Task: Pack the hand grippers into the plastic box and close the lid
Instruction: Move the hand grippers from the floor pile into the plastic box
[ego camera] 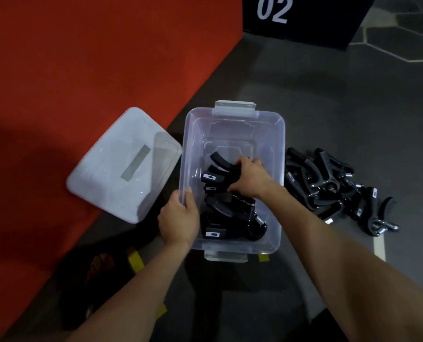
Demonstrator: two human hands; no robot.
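Leftmost, the lid point(124, 166) is seen lying flat, partly on the red mat point(82, 70), just beside the open plastic box point(232, 119) on the grey floor point(329, 95). The box's near-left rim is gripped by the left hand point(178, 218), while several black hand grippers point(227, 213) lie inside and one point(224, 162) is clasped by the right hand point(251, 177) within the box. Further right, a pile of hand grippers point(334, 186) is left on the floor, near the box.

White "02" stands on the black block point(301, 19); the small white labels on the hand grippers point(226, 206) are unreadable.
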